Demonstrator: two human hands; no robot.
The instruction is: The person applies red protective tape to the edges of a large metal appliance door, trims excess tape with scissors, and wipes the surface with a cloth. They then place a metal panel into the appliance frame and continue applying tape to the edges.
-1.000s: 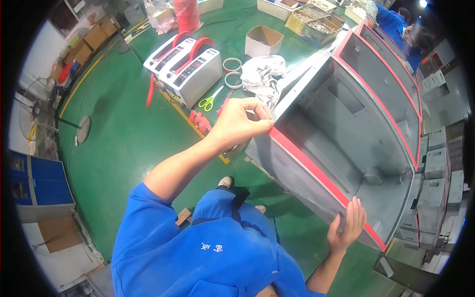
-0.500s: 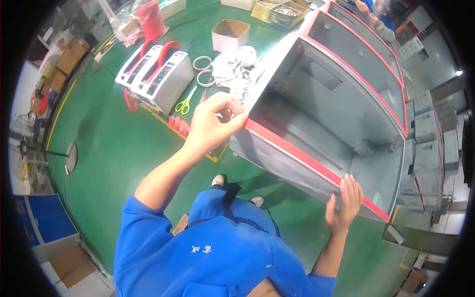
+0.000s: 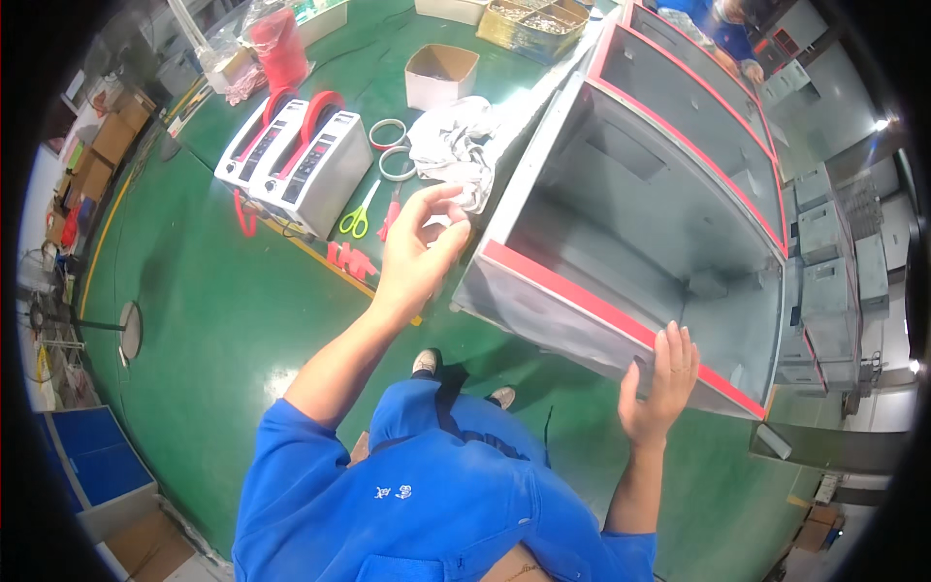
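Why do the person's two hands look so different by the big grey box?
The left hand is raised off the grey metal box with red-taped edges, near its left corner, fingers curled and pinching. The right hand lies flat against the box's near red edge, fingers straight. The left hand is higher in the picture, the right lower. Both are bare and come from blue sleeves.

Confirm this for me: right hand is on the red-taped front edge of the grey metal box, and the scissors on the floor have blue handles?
Not quite. In the head view the scissors have yellow-green handles. The right hand does rest on the red-taped edge of the grey metal box.
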